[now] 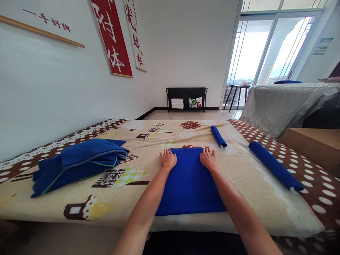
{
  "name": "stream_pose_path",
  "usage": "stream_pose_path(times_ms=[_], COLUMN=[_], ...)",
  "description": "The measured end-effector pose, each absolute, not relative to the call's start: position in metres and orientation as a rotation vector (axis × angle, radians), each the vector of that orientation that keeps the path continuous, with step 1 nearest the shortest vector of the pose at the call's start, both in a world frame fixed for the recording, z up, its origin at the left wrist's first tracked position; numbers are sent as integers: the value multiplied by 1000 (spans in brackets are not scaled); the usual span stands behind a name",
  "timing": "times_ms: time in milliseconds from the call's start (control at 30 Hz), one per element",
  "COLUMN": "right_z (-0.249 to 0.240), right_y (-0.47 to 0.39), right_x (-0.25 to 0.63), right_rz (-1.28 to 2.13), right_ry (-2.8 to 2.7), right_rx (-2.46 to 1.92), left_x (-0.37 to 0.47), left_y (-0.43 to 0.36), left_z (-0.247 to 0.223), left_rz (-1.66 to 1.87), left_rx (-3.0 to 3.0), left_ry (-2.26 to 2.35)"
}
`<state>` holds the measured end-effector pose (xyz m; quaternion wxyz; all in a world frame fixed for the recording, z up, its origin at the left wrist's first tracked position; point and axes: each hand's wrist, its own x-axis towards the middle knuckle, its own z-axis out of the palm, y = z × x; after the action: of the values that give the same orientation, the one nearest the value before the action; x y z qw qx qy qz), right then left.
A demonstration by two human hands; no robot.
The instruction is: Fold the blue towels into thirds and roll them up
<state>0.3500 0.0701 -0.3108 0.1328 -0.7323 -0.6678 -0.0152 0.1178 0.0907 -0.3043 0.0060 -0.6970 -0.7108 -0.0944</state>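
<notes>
Directly before me a folded blue cloth (191, 184) lies flat in a rectangle on the patterned blanket (79, 191). My left hand (168, 158) rests on its far left corner, palm down with the fingers stretched forward. On the far right corner lies my right hand (208, 157), also flat with the fingers apart. Beyond that hand is a short rolled blue cloth (218, 136) with a small white tag. A longer rolled blue cloth (275, 165), tagged too, lies farther right. Off to the left is a loose heap of blue cloths (82, 159), one with green edging.
White wall with hanging scrolls (114, 39) stands at the left. A black rack (187, 98) holding white boxes is against the far wall. At the right are a plastic-covered table (281, 102), a cardboard box (313, 145) and a dark stool (237, 95) by the glass doors.
</notes>
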Motion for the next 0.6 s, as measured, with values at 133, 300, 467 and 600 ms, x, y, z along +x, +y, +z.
stream_pose_path(times_ms=[133, 300, 467, 600], right_z=[-313, -314, -312, -315], right_y=[58, 40, 15, -17], right_x=[307, 291, 293, 290], right_rz=[-24, 45, 75, 84], right_ry=[-2061, -2199, -2220, -2225], right_rx=[-2001, -1856, -1814, -1809], left_x=[157, 172, 166, 163], left_y=[71, 49, 27, -6], left_z=[-312, -319, -317, -316], left_rz=[-302, -321, -318, -309], left_rx=[-2419, -2580, -2627, -2682], left_ry=[-2002, -1807, -1749, -1672])
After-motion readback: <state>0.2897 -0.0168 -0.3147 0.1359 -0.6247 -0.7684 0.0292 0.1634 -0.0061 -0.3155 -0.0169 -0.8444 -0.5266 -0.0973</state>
